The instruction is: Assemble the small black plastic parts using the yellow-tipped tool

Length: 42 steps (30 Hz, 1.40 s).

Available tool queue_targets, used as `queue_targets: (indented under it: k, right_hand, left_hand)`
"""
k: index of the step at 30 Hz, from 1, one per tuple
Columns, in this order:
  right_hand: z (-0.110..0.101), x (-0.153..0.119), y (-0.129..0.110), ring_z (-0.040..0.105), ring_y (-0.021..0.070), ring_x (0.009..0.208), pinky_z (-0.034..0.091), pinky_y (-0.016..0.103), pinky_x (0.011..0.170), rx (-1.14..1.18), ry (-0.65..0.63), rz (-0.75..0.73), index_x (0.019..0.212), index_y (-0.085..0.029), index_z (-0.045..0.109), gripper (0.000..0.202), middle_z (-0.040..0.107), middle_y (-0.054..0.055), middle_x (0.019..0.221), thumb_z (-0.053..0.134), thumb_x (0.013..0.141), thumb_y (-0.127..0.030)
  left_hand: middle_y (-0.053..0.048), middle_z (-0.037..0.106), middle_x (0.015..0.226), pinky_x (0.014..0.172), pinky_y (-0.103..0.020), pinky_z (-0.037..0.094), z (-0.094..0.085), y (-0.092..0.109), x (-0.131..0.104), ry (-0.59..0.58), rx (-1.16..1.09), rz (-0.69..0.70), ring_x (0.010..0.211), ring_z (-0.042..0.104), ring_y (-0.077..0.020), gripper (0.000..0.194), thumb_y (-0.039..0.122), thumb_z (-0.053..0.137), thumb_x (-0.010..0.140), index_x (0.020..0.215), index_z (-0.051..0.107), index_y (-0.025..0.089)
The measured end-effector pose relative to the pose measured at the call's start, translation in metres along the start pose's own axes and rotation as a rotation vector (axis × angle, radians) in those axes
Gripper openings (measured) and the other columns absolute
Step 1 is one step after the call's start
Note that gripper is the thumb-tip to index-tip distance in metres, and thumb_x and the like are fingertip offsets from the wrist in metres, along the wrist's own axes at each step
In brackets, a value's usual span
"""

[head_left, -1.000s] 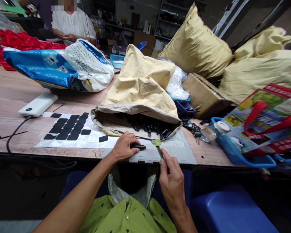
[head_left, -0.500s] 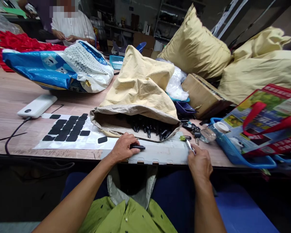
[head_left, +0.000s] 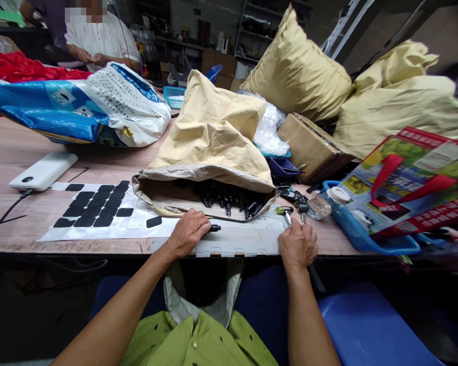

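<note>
My left hand (head_left: 189, 233) is closed round a black pen-like tube (head_left: 215, 228), whose narrow end sticks out to the right past the thumb. It rests over a grey plate (head_left: 248, 243) along the table's front edge. My right hand (head_left: 298, 246) grips the metal handle of a small hammer (head_left: 287, 215) with a green and black head. That head lies just above the plate's right end, apart from the tube. Behind both hands a beige cloth sack (head_left: 213, 137) gapes toward me, with several black pointed tubes (head_left: 229, 199) inside its mouth.
On the left lie a white sheet with black patches (head_left: 93, 206) and a white power bank (head_left: 44, 171) with a cable. A blue-white bag (head_left: 80, 109) stands behind. Keys (head_left: 303, 209), a clear jar (head_left: 320, 206) and a blue basket (head_left: 381, 244) are on the right. Another person sits opposite.
The view has shifted a little, so most things appear further left. Less of the black tube shows beyond my left fingers. My right hand, with the hammer, is slightly closer to my left.
</note>
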State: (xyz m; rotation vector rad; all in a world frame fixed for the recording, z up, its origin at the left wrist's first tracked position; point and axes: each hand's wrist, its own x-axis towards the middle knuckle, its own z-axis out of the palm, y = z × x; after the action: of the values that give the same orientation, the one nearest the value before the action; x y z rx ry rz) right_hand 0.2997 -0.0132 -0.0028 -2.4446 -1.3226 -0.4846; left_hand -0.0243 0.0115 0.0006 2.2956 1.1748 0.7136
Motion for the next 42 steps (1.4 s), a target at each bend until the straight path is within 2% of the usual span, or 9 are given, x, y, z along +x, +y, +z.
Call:
queue_targets:
  k: [17, 20, 23, 28, 33, 35, 38, 40, 42]
  right_hand:
    - [-0.002, -0.001, -0.001, 0.054, 0.0242, 0.095, 0.037, 0.035, 0.073, -0.008, -0.013, -0.003, 0.126, -0.025, 0.069, 0.034, 0.06, 0.011, 0.11, 0.049, 0.098, -0.027]
    - [-0.002, 0.0, -0.001, 0.054, 0.0242, 0.095, 0.037, 0.035, 0.072, -0.012, -0.012, -0.01, 0.126, -0.025, 0.069, 0.034, 0.06, 0.012, 0.109, 0.05, 0.098, -0.027]
    - [-0.001, 0.0, 0.0, 0.055, 0.0247, 0.095, 0.037, 0.035, 0.072, -0.026, 0.0, -0.025, 0.127, -0.024, 0.068, 0.034, 0.06, 0.012, 0.108, 0.051, 0.097, -0.027]
    - [0.002, 0.0, 0.001, 0.055, 0.0248, 0.093, 0.037, 0.034, 0.071, -0.047, 0.022, -0.045, 0.126, -0.024, 0.068, 0.034, 0.06, 0.012, 0.106, 0.048, 0.098, -0.027]
    - [0.001, 0.0, 0.0, 0.054, 0.0248, 0.093, 0.037, 0.035, 0.072, -0.04, 0.007, -0.038, 0.126, -0.023, 0.068, 0.034, 0.06, 0.013, 0.108, 0.048, 0.098, -0.026]
    - [0.0, 0.0, 0.0, 0.054, 0.0249, 0.094, 0.037, 0.035, 0.072, -0.039, -0.007, -0.037, 0.126, -0.023, 0.068, 0.034, 0.06, 0.013, 0.108, 0.049, 0.097, -0.026]
    - [0.0, 0.0, 0.0, 0.054, 0.025, 0.094, 0.037, 0.034, 0.072, -0.039, -0.008, -0.039, 0.126, -0.023, 0.068, 0.035, 0.06, 0.012, 0.107, 0.048, 0.098, -0.026]
    - [0.0, 0.0, 0.0, 0.054, 0.0249, 0.094, 0.037, 0.034, 0.072, -0.04, 0.0, -0.043, 0.126, -0.023, 0.068, 0.035, 0.06, 0.012, 0.107, 0.048, 0.098, -0.026]
    - [0.001, 0.0, 0.001, 0.054, 0.0251, 0.093, 0.036, 0.035, 0.072, -0.042, 0.006, -0.044, 0.126, -0.023, 0.068, 0.035, 0.06, 0.012, 0.107, 0.048, 0.098, -0.026]
  left_hand:
    - [-0.005, 0.058, 0.077, 0.079, -0.04, 0.037, -0.001, 0.003, -0.001, 0.012, 0.01, 0.004, 0.079, 0.046, -0.0213, 0.036, 0.028, 0.036, 0.1, 0.07, 0.055, 0.019]
    - [-0.007, 0.057, 0.079, 0.08, -0.041, 0.037, -0.006, 0.015, -0.01, 0.04, -0.003, 0.029, 0.082, 0.047, -0.0228, 0.033, 0.03, 0.037, 0.1, 0.075, 0.056, 0.019]
    - [-0.009, 0.059, 0.088, 0.081, -0.041, 0.038, -0.007, 0.04, -0.035, 0.043, -0.058, 0.067, 0.088, 0.049, -0.0242, 0.029, 0.031, 0.037, 0.101, 0.088, 0.06, 0.019]
    - [-0.006, 0.062, 0.092, 0.078, -0.037, 0.041, 0.02, 0.064, -0.091, -0.21, -0.144, 0.042, 0.085, 0.057, -0.0215, 0.024, 0.03, 0.038, 0.102, 0.102, 0.061, 0.023]
    - [-0.007, 0.067, 0.109, 0.087, -0.038, 0.047, 0.063, 0.043, -0.117, -0.427, 0.015, -0.328, 0.101, 0.064, -0.0256, 0.028, 0.026, 0.051, 0.094, 0.12, 0.063, 0.029]
    - [-0.008, 0.067, 0.114, 0.09, -0.039, 0.048, 0.068, 0.042, -0.116, -0.489, 0.048, -0.411, 0.106, 0.065, -0.0279, 0.037, 0.022, 0.059, 0.086, 0.122, 0.064, 0.029]
    - [-0.005, 0.07, 0.106, 0.082, -0.033, 0.049, 0.056, 0.063, -0.099, -0.482, -0.094, -0.297, 0.099, 0.067, -0.0241, 0.023, 0.025, 0.062, 0.086, 0.107, 0.07, 0.028]
    - [-0.001, 0.071, 0.092, 0.072, -0.029, 0.047, 0.039, 0.081, -0.075, -0.382, -0.231, -0.209, 0.084, 0.067, -0.0191, 0.014, 0.032, 0.061, 0.09, 0.098, 0.072, 0.028]
    - [-0.001, 0.071, 0.083, 0.065, -0.028, 0.045, 0.024, 0.092, -0.042, -0.192, -0.244, -0.214, 0.074, 0.064, -0.0172, 0.019, 0.039, 0.059, 0.093, 0.092, 0.073, 0.025]
